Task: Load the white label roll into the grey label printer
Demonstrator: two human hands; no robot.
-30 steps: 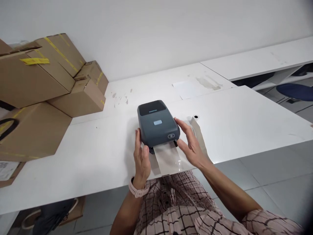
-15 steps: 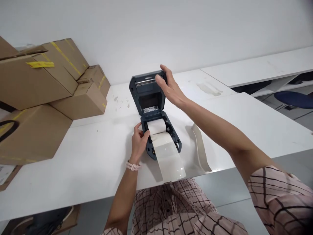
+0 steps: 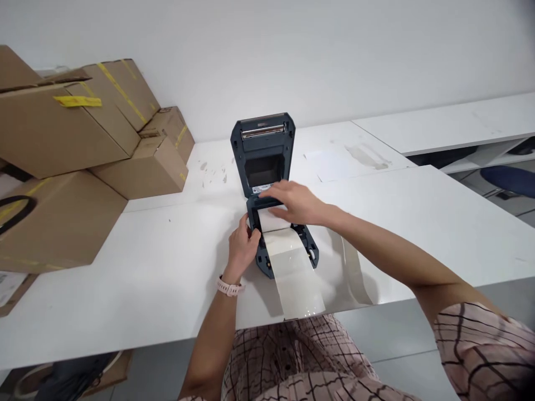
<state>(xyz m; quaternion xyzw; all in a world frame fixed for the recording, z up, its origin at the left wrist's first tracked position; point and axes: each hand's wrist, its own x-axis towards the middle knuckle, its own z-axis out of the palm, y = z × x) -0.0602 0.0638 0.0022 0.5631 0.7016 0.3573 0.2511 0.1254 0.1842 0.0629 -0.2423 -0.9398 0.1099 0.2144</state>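
Observation:
A dark grey label printer [image 3: 264,161] stands on the white table [image 3: 159,278] with its lid tipped up and back. Inside lies a white paper roll [image 3: 271,220], and its glossy strip [image 3: 297,278] runs out the front to the table edge. My left hand [image 3: 243,245], a pink watch on the wrist, grips the printer's left side by the roll. My right hand [image 3: 295,201] lies over the top of the roll, fingers curved onto it. A second loose paper strip [image 3: 354,273] lies to the right of the printer.
Stacked cardboard boxes [image 3: 83,150] with yellow tape fill the left of the table. A white wall stands behind. A sheet of paper [image 3: 324,164] lies behind the printer at right. A lower white shelf [image 3: 451,120] and a blue chair [image 3: 512,179] are at far right.
The closed printer lid was lifted open by my right hand. That hand then let go of the lid and came down onto the paper roll. My left hand stayed at the printer's left side.

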